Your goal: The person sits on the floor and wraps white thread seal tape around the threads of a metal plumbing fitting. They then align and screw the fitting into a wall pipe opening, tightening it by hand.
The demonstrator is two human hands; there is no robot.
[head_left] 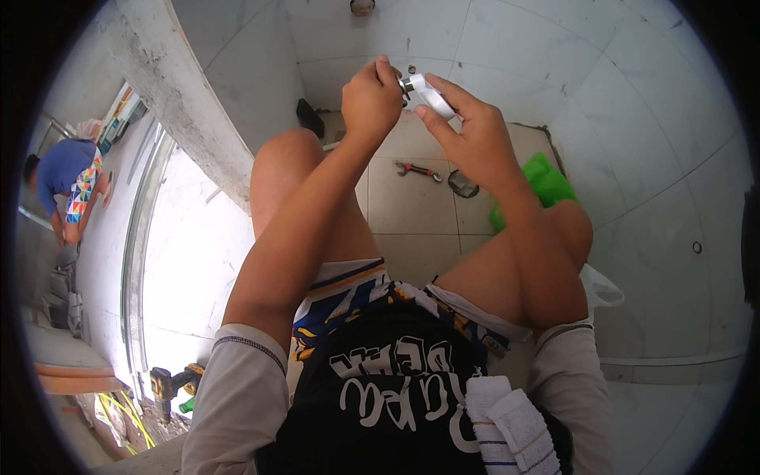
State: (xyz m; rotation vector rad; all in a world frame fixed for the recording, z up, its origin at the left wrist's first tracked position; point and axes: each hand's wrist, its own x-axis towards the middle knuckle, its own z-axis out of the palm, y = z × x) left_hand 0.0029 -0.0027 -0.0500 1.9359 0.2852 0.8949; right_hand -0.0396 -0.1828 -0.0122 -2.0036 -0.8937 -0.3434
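White round piece (436, 102), raised above the tiled floor (404, 210), grasped by the right hand (476, 141), left hand (371, 100) gripping a small metallic fitting (407, 85) against it, red-and-black wrench (418, 169) lying below.

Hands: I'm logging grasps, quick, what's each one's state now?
Left hand: closed on the metal fitting; exact grip hidden.
Right hand: holding the white disc between thumb and fingers.
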